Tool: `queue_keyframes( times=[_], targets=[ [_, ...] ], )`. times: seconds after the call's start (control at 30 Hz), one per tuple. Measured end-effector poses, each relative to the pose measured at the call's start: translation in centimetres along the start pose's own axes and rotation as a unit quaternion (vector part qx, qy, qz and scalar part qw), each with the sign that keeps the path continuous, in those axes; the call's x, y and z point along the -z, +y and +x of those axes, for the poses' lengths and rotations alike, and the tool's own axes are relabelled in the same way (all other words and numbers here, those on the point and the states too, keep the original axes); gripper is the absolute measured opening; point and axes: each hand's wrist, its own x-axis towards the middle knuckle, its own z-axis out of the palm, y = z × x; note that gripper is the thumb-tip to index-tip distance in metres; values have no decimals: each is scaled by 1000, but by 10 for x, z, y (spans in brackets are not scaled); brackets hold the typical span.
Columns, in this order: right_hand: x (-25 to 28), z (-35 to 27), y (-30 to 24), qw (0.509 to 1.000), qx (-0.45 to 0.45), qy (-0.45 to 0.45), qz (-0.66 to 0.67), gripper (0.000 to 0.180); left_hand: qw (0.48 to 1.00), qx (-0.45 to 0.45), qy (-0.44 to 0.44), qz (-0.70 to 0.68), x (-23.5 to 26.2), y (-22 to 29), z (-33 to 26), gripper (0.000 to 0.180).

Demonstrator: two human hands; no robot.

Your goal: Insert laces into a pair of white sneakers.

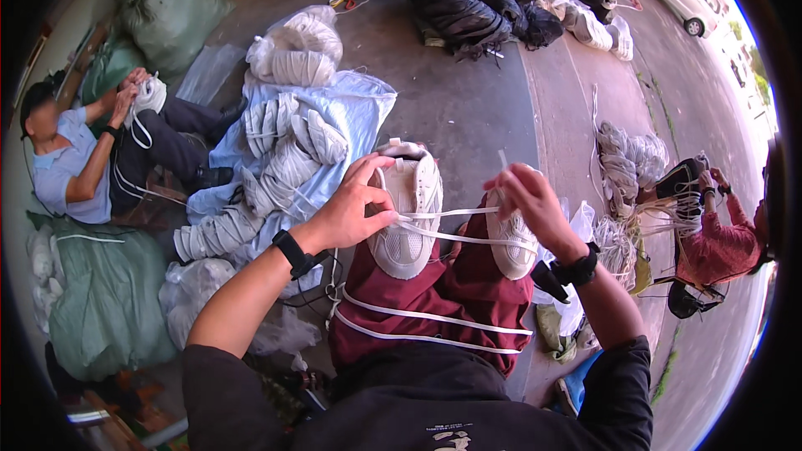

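Observation:
A white sneaker (406, 249) rests on my maroon-trousered knees, toe toward me. My left hand (368, 205) is closed on its left side, fingers by the opening, thumb near the laces. To the right lies a second white sneaker (511, 255). Above it, my right hand (528, 203) pinches a white shoelace, its tip sticking up between the fingers. White shoelace strands (455, 225) stretch across the gap between both shoes. More white laces (434, 323) lie across my thighs. Dark bands circle both wrists.
Bundled white shoes (288, 150) lie on a pale blue sheet (368, 96) at left. A seated person (79, 159) laces a shoe there; another (718, 234) works at right beside loose laces (614, 246). Green sacks (109, 292) and black bundles (468, 4) stand around.

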Motion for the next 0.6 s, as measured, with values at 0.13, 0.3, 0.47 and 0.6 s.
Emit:
queue_keyframes(
  times=[0.13,0.3,0.47,0.6],
  targets=[
    [-41,12,22,976,-106,-97,-166,35,999,17,-32,-22,6,-6,2,16],
    [-44,24,35,951,-106,-190,-221,42,995,41,-23,-94,5,-16,1,22],
    [-36,25,22,963,-135,-216,-89,44,997,42,-25,-64,8,-12,-3,23],
    [-28,23,15,960,-175,-149,161,34,999,27,-11,-42,2,-16,-9,25]
  ],
)
